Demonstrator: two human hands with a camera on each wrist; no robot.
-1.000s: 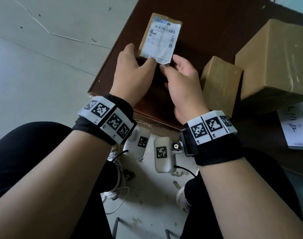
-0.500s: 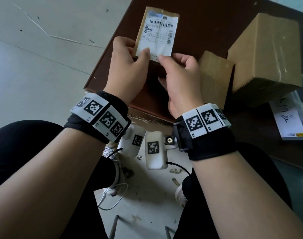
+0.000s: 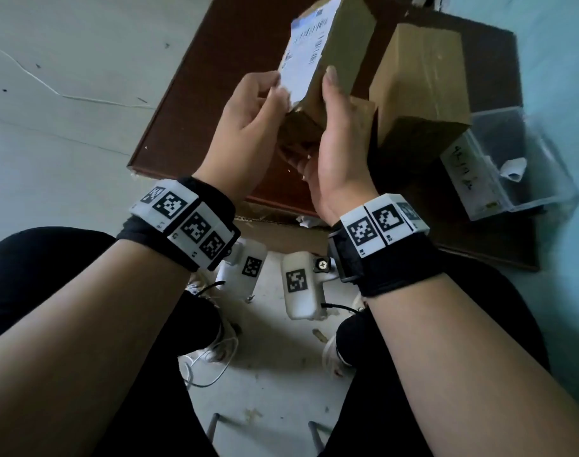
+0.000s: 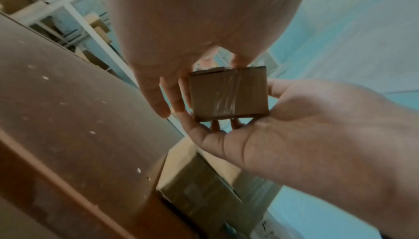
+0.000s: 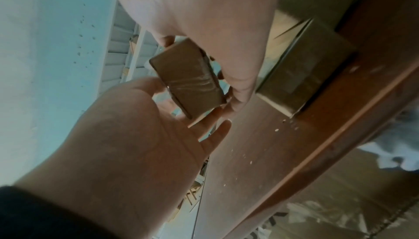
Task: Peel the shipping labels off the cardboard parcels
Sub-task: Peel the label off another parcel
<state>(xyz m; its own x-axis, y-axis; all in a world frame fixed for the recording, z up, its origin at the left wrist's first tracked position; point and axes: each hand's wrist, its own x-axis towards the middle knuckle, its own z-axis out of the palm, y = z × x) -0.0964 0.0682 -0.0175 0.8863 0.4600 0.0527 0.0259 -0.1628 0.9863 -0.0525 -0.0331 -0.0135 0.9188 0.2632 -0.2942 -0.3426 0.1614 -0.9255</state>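
Note:
I hold a small cardboard parcel [image 3: 344, 44] up above the brown board [image 3: 189, 110], tilted, its white shipping label [image 3: 306, 61] facing left. My left hand [image 3: 276, 92] pinches the label's near lower corner between thumb and fingertips. My right hand [image 3: 327, 120] grips the parcel from the right and below, thumb lying along its upper side. The left wrist view shows the parcel's taped end [image 4: 229, 93] between the left hand [image 4: 172, 88] and the right hand [image 4: 294, 117]. The right wrist view has the same parcel [image 5: 188, 80] between both palms. How much of the label still sticks is hidden.
A small cardboard box [image 3: 364, 113] and a larger one [image 3: 420, 80] stand on the board just right of my hands. A clear plastic bin [image 3: 512, 166] with a paper scrap sits at the right edge. Pale floor [image 3: 67, 94] lies to the left.
The parcel lay flat on the board with the label up; now it is lifted and turned on edge. My right hand has closed round it, and my left hand has moved to the label's corner.

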